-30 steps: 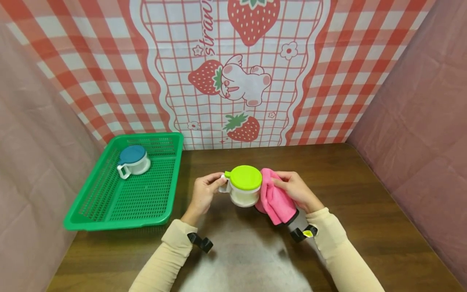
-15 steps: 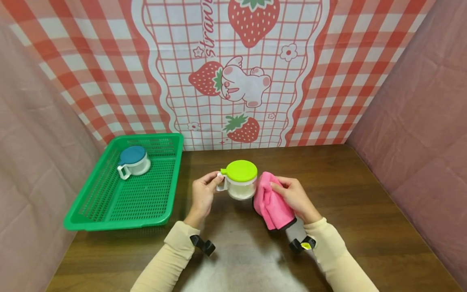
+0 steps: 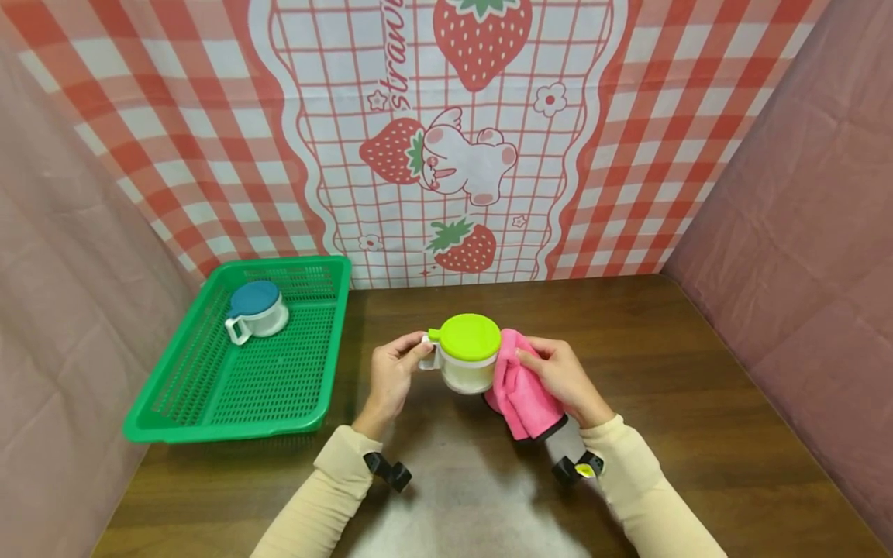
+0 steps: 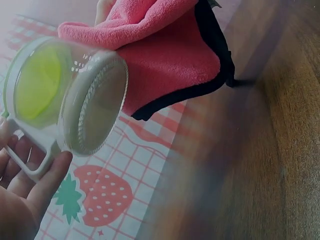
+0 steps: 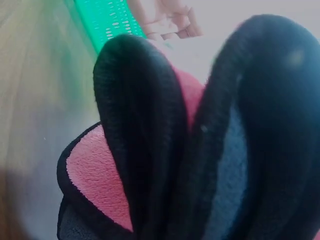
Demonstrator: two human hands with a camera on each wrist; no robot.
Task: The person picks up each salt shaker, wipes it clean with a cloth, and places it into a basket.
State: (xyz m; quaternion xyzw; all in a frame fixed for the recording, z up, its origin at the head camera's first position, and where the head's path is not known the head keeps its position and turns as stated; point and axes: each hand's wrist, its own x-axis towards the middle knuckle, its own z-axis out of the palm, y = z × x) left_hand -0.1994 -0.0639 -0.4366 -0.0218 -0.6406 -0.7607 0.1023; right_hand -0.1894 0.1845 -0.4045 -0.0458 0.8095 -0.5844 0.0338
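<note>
A clear jar (image 3: 469, 375) with a lime-green lid (image 3: 470, 337) and a white handle is held above the table. My left hand (image 3: 391, 380) grips it by that handle, fingers curled round it in the left wrist view. Its ridged base (image 4: 97, 107) faces the left wrist camera. On the jar's right side, a pink cloth (image 3: 526, 395) with black edging lies against the wall. My right hand (image 3: 567, 378) pinches the cloth between thumb and fingers. Folds of the cloth (image 5: 97, 175) hide the right hand in the right wrist view.
At the left stands a green basket (image 3: 324, 372) with a perforated floor and walls. Inside it sits a similar jar (image 3: 267, 319) with a blue lid. A strawberry-print checked curtain (image 3: 446, 155) hangs behind the wooden table (image 3: 670, 372), and pink drapes flank both sides.
The jar moved slightly left and away from the cloth, then came back right and tipped, so it now meets the cloth again. The right hand shifted only a little.
</note>
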